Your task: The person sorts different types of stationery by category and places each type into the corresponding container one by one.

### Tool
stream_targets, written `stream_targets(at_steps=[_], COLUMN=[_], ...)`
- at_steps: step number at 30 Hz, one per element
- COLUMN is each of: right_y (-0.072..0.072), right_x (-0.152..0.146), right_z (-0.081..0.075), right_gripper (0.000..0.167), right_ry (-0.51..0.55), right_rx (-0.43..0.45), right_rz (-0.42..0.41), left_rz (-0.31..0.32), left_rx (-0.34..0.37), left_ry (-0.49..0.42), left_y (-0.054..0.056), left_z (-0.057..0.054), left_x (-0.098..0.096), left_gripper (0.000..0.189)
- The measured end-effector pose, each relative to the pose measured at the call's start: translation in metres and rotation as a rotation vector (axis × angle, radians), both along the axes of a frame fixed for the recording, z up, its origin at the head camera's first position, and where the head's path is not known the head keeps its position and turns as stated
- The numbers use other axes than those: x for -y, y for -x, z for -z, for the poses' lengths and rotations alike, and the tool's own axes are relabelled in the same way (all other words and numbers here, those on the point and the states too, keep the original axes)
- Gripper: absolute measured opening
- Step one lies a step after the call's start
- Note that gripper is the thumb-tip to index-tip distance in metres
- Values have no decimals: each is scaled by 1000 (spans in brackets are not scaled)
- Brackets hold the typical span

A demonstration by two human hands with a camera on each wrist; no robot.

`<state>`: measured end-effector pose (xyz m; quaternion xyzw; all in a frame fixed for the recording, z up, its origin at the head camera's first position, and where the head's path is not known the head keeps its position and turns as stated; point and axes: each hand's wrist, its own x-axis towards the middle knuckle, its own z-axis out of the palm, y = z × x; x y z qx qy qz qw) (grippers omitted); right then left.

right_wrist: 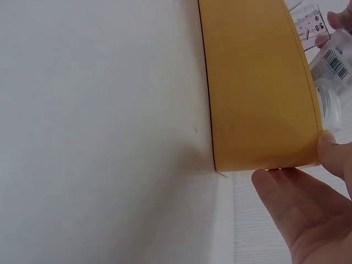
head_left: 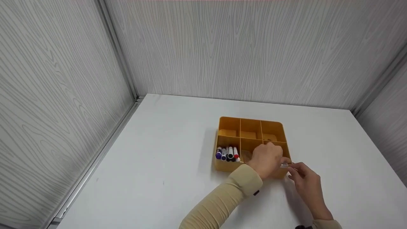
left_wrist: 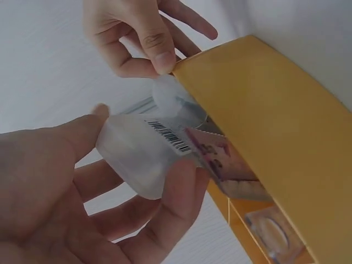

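A yellow divided organizer box (head_left: pixel 229 123) stands on the white table. My left hand (head_left: pixel 266 159) is over its front right compartment. In the left wrist view, the thumb and fingers hold a translucent plastic container (left_wrist: pixel 132 151) with a barcode, tilted at the box's rim. Next to it, a clear piece with pink markings (left_wrist: pixel 223 159) sticks up out of the compartment. My right hand (head_left: pixel 306 183) pinches the front right corner of the box, thumb on the rim and fingers beneath the thumb along the outer wall. A round clear plastic item (right_wrist: pixel 329 107) shows beside that corner.
Several capped markers (head_left: pixel 227 153) lie in the front left compartment. A clear piece with a round shape in it (left_wrist: pixel 275 231) sits in another part of the box. Wood-grain panels (head_left: pixel 222 47) enclose the table at the back and sides.
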<state>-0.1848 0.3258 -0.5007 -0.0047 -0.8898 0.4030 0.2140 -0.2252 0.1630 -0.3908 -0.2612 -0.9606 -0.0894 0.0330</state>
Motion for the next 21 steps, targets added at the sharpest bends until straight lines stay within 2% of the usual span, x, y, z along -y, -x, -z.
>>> stream_targets(at_steps=[5, 8, 13, 17, 21], right_y=[3, 5, 6, 5, 3], right_x=[1, 2, -1, -3, -7], right_z=[1, 1, 2, 3, 3], right_gripper=[10, 9, 8, 8, 10], right_ry=[-12, -15, -16, -37, -79], right_rx=[-4, -7, 5, 23, 48], right_rz=[-16, -13, -7, 2, 2], left_rz=[86, 124, 149, 177, 181], left_rx=[66, 71, 109, 87, 56], left_ry=[-103, -118, -123, -138, -203], left_y=[3, 6, 8, 7, 8], left_z=[3, 5, 9, 10, 7], left_x=[6, 11, 17, 28, 45], left_gripper=[15, 11, 12, 18, 29])
